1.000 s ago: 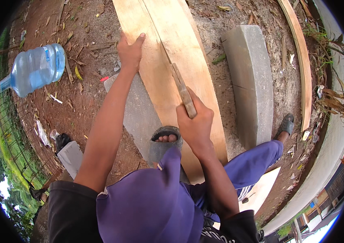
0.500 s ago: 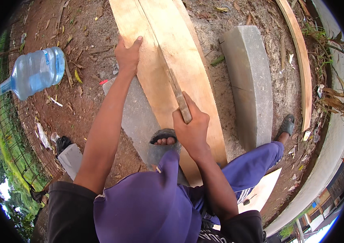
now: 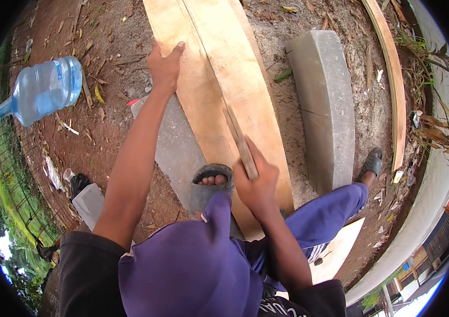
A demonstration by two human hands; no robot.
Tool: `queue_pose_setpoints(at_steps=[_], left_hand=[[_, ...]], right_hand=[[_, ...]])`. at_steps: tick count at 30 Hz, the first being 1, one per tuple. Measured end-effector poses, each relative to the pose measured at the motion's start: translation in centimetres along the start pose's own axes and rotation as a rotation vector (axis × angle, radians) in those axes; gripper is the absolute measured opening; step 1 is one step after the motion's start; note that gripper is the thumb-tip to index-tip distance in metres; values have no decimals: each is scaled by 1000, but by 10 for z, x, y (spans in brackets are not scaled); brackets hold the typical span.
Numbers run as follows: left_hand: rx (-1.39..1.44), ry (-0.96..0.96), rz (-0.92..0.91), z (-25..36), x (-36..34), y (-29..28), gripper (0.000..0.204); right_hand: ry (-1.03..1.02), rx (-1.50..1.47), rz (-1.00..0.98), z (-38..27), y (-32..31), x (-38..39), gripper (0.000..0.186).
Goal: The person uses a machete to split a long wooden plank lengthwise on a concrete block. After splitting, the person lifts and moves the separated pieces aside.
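Note:
A long pale plywood board (image 3: 253,113) runs away from me over a grey concrete block (image 3: 174,150). My left hand (image 3: 165,68) grips the board's left edge, thumb on top and fingers partly hidden. In my right hand (image 3: 259,182) is a handsaw (image 3: 241,140), seen nearly edge-on, my fist closed around its wooden handle end. The saw lies along a narrow dark cut line (image 3: 203,47) running up the board. My sandalled left foot (image 3: 212,185) is at the board's left edge, near my right hand.
To the right lies another long concrete block (image 3: 327,111), with a thin wooden strip (image 3: 393,84) beyond it. A large clear-blue water bottle (image 3: 50,87) lies on the dirt at left. Near my right leg is a pale sheet (image 3: 341,248). A wire fence (image 3: 15,179) borders the left.
My right hand has drawn the saw back toward me along the cut line. The left hand stays on the board's edge; the whole view has shifted slightly.

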State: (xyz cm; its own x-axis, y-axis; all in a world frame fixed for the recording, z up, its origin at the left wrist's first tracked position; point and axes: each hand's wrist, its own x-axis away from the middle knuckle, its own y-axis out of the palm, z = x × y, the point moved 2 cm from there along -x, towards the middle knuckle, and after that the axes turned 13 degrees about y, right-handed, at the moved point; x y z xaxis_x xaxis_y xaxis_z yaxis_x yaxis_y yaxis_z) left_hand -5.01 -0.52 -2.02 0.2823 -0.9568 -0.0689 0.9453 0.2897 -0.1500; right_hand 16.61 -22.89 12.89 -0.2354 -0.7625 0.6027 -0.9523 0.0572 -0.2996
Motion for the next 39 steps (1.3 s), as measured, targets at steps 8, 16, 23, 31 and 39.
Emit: queue_pose_setpoints(at_steps=[8, 16, 23, 31, 39], left_hand=[[46, -26, 25, 0, 0, -6, 50], [31, 8, 4, 2, 0, 1, 56], [46, -45, 25, 7, 3, -2, 47], [41, 7, 15, 4, 0, 0, 58], [48, -43, 19, 5, 1, 0, 44]], right_hand=[[-75, 429, 73, 47, -109, 178, 64], [-53, 75, 34, 3, -2, 3, 43], [-54, 358, 37, 41, -88, 134, 59], [-169, 169, 69, 30, -26, 36, 53], [-99, 436, 48, 49, -85, 138, 61]])
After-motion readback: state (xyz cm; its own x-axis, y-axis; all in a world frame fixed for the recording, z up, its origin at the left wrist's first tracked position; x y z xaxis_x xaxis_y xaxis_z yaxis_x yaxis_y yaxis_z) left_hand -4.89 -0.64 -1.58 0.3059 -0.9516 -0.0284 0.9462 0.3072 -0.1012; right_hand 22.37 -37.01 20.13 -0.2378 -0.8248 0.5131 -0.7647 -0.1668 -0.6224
